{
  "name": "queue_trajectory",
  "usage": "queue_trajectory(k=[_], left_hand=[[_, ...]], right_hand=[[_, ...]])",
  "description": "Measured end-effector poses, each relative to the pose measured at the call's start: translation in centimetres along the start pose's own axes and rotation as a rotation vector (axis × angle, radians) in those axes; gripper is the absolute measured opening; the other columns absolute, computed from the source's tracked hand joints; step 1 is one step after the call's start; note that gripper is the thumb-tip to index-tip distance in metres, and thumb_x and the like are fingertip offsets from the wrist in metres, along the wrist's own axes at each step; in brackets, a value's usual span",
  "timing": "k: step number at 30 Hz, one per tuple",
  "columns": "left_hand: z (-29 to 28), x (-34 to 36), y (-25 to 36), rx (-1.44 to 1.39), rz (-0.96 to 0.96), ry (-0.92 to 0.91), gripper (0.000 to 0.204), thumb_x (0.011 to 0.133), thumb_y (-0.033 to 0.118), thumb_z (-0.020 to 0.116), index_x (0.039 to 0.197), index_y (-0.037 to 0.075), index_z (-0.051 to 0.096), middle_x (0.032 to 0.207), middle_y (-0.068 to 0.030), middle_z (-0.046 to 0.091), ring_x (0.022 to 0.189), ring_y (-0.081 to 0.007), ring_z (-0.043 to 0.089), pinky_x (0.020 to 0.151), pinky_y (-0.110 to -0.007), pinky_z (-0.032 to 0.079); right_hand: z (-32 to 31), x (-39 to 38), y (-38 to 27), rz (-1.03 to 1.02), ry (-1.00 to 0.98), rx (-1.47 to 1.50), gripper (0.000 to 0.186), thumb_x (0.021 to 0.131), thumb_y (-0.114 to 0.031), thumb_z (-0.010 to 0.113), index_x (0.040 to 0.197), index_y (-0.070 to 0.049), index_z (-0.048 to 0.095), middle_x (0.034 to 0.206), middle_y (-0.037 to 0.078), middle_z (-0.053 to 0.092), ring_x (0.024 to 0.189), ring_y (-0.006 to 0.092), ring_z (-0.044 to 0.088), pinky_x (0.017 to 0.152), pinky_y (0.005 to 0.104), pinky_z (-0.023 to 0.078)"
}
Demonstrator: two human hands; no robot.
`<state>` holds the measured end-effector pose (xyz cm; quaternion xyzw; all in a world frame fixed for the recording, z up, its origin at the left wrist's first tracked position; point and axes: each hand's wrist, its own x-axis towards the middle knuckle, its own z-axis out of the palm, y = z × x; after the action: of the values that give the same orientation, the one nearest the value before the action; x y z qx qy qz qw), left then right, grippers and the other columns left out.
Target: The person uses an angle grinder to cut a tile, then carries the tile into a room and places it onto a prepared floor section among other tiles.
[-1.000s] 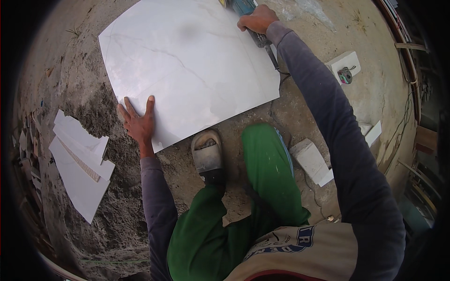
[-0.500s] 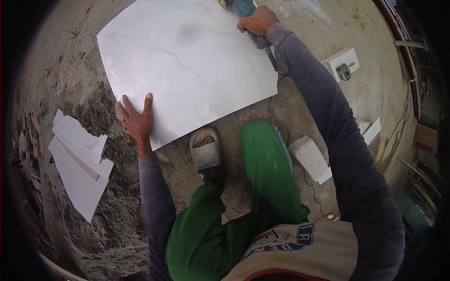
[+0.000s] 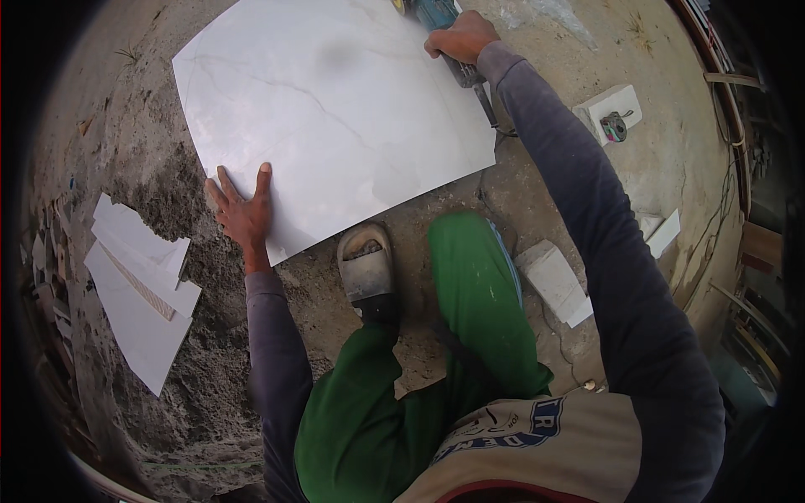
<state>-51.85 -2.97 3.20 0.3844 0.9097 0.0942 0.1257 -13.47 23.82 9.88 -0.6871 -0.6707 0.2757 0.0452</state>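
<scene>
A large white tile lay flat on sandy ground. The left hand pressed on its near-left edge, fingers spread and flat. The right hand was clamped around a blue grinder at the tile's far edge (blade hidden). A sandalled foot sat just beside the near edge; tile offcuts lay well left.

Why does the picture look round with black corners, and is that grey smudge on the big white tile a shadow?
Head view: a fisheye lens bends the tile's straight edges and leaves a black rim. The soft grey patch near the tile's top looks like a shadow or smudge; I cannot tell which. Daylight is even and diffuse, without harsh glare. The left hand and the right hand on the power tool look sharp.
</scene>
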Motion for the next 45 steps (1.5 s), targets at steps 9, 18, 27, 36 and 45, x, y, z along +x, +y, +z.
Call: queue_trajectory(k=[9,18,27,36,45], left_hand=[[0.1,0.1,0.0,0.031,-0.026,-0.006,0.115,0.078,0.091,0.060,0.170,0.030,0.027,0.178,-0.0078,0.015,0.149,-0.0522,0.034,0.116,-0.071,0.032],[0.2,0.1,-0.1,0.012,-0.009,-0.009,0.115,0.079,0.091,0.059,0.170,0.030,0.026,0.178,-0.0095,0.014,0.149,-0.0527,0.033,0.116,-0.071,0.032],[0.2,0.1,-0.2,0.019,-0.011,-0.008,0.115,0.079,0.091,0.060,0.170,0.030,0.026,0.178,-0.0096,0.015,0.150,-0.0527,0.033,0.116,-0.071,0.030],[0.1,0.0,-0.2,0.018,-0.014,-0.010,0.116,0.078,0.092,0.060,0.170,0.030,0.026,0.178,-0.0102,0.014,0.150,-0.0525,0.033,0.117,-0.071,0.029],[0.3,0.1,-0.4,0.017,-0.009,-0.014,0.116,0.078,0.093,0.058,0.170,0.031,0.024,0.178,-0.0091,0.013,0.151,-0.0532,0.031,0.117,-0.073,0.028]], right_hand=[[-1.1,-0.5,-1.1,0.084,-0.053,0.039,0.047,0.067,-0.033,0.082,0.092,0.006,0.075,0.098,0.023,0.075,0.090,0.0332,0.072,0.081,0.0409,0.058],[0.3,-0.2,0.9,-0.001,-0.013,0.033,0.043,0.059,-0.036,0.081,0.072,0.005,0.072,0.083,0.019,0.072,0.070,0.0309,0.068,0.065,0.0416,0.056],[0.2,-1.6,1.0,-0.003,-0.004,0.021,0.045,0.058,-0.037,0.081,0.072,0.005,0.073,0.084,0.022,0.073,0.070,0.0325,0.069,0.066,0.0423,0.057],[0.1,-3.2,1.3,0.007,0.002,0.032,0.046,0.058,-0.035,0.081,0.075,0.007,0.074,0.085,0.024,0.074,0.072,0.0337,0.071,0.067,0.0427,0.058],[-0.1,-4.4,1.5,0.012,-0.025,0.048,0.046,0.058,-0.035,0.081,0.075,0.007,0.073,0.084,0.023,0.074,0.072,0.0333,0.071,0.068,0.0422,0.058]])
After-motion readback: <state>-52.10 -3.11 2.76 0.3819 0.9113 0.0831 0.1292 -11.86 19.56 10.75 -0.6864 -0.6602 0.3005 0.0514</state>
